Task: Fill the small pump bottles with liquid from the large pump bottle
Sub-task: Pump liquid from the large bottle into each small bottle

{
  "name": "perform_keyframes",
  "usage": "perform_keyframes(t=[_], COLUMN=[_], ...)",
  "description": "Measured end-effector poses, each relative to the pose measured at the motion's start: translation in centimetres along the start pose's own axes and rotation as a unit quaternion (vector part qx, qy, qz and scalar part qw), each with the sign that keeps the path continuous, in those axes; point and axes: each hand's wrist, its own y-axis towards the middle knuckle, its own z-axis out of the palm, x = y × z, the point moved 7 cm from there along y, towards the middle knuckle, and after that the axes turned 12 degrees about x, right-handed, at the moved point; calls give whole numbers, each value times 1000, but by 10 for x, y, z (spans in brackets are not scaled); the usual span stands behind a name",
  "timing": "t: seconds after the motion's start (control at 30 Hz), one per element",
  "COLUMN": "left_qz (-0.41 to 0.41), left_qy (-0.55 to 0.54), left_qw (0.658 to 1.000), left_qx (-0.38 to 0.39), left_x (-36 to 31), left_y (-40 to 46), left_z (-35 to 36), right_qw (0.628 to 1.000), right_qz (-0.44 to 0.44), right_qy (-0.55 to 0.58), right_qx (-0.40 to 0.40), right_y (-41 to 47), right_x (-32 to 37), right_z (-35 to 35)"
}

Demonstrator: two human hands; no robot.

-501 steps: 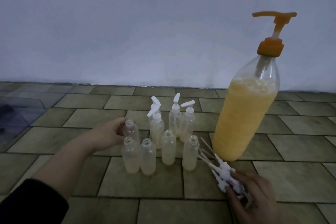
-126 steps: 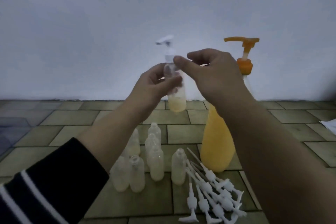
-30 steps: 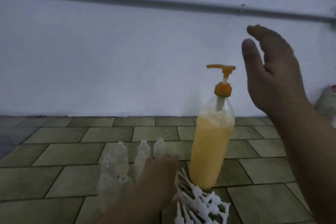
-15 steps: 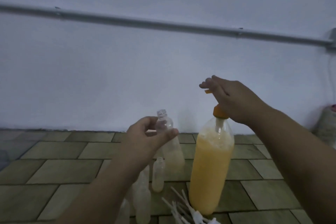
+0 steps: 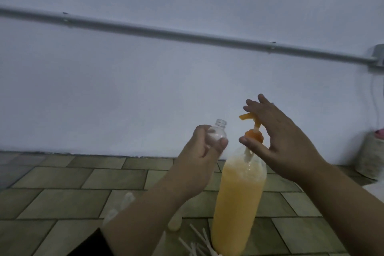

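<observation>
The large clear bottle [image 5: 239, 197], full of yellow-orange liquid, stands on the tiled floor with an orange pump head [image 5: 250, 122] on top. My right hand [image 5: 276, 139] lies over the pump head with fingers spread and straight, thumb by the orange collar. My left hand [image 5: 199, 156] grips a small uncapped clear bottle [image 5: 218, 133], held up just left of the pump spout, its open neck slightly below the spout tip. Most of that small bottle is hidden by my fingers.
More small clear bottles [image 5: 122, 203] stand on the floor behind my left forearm, mostly hidden. White pump tops with dip tubes [image 5: 199, 245] lie at the big bottle's foot. A white wall with a conduit pipe [image 5: 187, 35] is behind; a sack [image 5: 369, 158] sits far right.
My left hand raised the small uncapped bottle higher and closer to the spout. My right hand's fingers spread out over the pump head. The camera tilted upward.
</observation>
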Motion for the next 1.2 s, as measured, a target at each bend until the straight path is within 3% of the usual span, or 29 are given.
perform_keyframes(t=[0.17,0.57,0.87,1.07,1.2], left_qz=[-17,38,30,26,30], left_qy=[76,104,129,120,128], left_qw=[997,994,991,992,991], left_qx=[18,-14,34,31,-1], left_x=[-1,-18,-13,-16,-15], left_y=[7,13,14,14,15], left_z=[6,-6,-11,-12,-16], right_qw=[1000,1000,978,998,1000], right_qz=[-1,-12,-17,-20,12], right_qy=[12,14,208,36,2], right_qx=[10,-8,33,46,11], right_y=[-2,-6,8,0,-4], right_x=[7,12,-9,-15,4], right_z=[3,-1,-11,-1,2])
